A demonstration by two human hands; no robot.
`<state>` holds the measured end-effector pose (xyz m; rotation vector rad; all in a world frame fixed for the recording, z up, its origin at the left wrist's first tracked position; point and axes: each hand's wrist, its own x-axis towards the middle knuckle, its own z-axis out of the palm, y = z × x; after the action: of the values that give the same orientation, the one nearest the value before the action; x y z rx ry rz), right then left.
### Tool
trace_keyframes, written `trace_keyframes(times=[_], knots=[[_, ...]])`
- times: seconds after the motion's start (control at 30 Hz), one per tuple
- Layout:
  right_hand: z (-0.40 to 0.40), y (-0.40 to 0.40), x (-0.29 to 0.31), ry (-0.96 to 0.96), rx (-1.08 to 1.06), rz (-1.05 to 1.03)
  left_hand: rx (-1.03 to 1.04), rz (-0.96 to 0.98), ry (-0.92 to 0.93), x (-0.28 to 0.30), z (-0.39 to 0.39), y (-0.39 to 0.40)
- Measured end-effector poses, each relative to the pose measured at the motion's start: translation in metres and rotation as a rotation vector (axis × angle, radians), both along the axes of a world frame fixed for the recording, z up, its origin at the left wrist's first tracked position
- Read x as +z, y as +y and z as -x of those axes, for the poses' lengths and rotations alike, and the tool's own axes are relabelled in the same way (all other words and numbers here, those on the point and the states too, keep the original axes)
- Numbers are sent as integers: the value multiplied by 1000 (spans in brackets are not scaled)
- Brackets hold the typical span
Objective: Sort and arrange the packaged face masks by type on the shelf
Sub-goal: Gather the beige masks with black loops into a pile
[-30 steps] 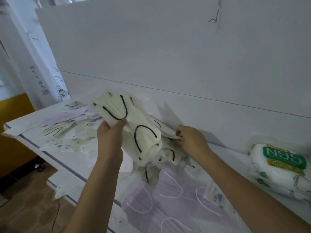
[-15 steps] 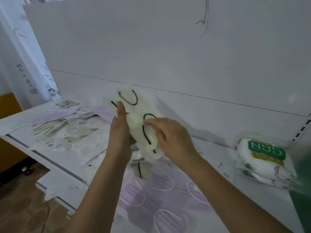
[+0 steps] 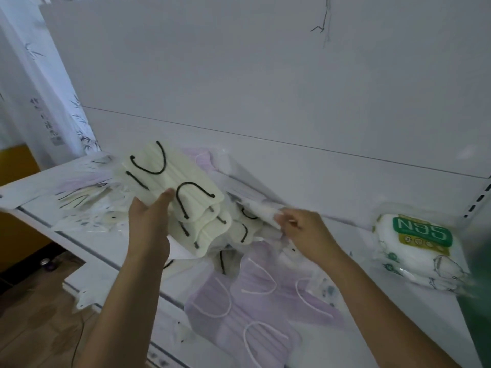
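My left hand [image 3: 150, 224] grips a stack of cream face masks with black ear loops [image 3: 183, 192], held up above the white shelf [image 3: 87, 251]. My right hand [image 3: 305, 231] pinches the edge of another clear-wrapped mask pack [image 3: 261, 209] in the heap behind the stack. More cream masks [image 3: 239, 232] lie under it. Purple masks with white loops [image 3: 255, 306] lie in wrappers at the shelf's front. A white N95 pack with a green label [image 3: 419, 247] sits at the far right.
Loose wrapped masks [image 3: 82, 200], cream and purple, are spread over the shelf's left end. The shelf's white back panel [image 3: 265, 102] rises behind. A patterned curtain [image 3: 45, 102] hangs at the left, with brown floor [image 3: 34, 314] below the shelf edge.
My right hand left the cream stack and moved right to the pack in the heap. My left hand keeps the stack, now tilted more to the left.
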<state>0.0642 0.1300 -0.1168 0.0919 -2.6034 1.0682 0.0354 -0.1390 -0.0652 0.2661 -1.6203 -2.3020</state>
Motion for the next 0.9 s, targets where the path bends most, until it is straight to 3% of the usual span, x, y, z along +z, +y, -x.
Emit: trace_keyframes(times=[0.13,0.2,0.27,0.37,0.47,0.53,0.67,0.73,0.8,0.9], knots=[[-4,-5,45,281,-241,412,-45,83,-5,1,-9,5],[-13,-21,65,404,-155,440,-82,137,11,0,-14,8],[-19,-43,72,445,75,281,-144,133,-6,0,-20,11],[-11,-62,51,324,498,41,-376,-40,6,-1,-21,8],[-6,-66,33,145,685,89,-482,-42,-69,-10,-18,2],[-6,-67,28,148,660,241,-444,-18,-131,-19,-16,-1],[4,-63,35,297,202,528,-355,-116,-242,-28,-18,-6],[8,-61,44,402,100,596,-296,-124,-271,-28,-19,-7],[9,-65,51,405,300,528,-302,-123,-238,-27,-21,-8],[9,-74,45,26,678,294,-441,-170,-176,-21,-25,-11]])
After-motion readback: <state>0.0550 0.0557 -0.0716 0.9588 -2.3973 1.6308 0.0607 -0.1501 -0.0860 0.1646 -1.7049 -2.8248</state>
